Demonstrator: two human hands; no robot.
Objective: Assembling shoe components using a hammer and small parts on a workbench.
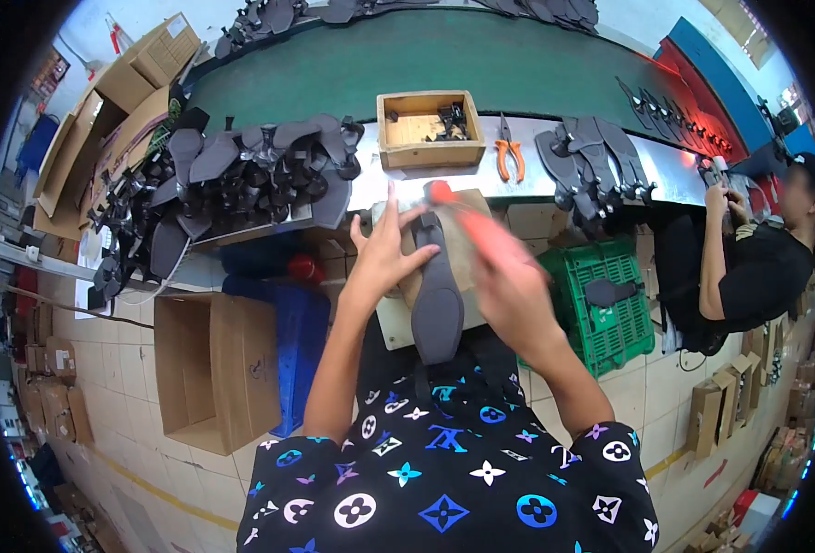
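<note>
A dark grey shoe sole (438,318) lies lengthwise in front of me, its wide end toward my body, on a light wooden block (463,267). My left hand (382,258) holds the sole's narrow far end between thumb and forefinger, the other fingers raised. My right hand (523,309) is closed round the handle of a red hammer (490,235), smeared by motion. The hammer's head is just above the sole's far end, close to my left fingertips. Whatever lies directly under the head is hidden.
Beyond the block sit a wooden box (431,157) of small dark parts and orange-handled pliers (509,158). Soles pile up left (232,175) and right (596,161). A green crate (601,309), blue bin (299,350) and cardboard box (218,373) stand below. A co-worker (762,240) sits right.
</note>
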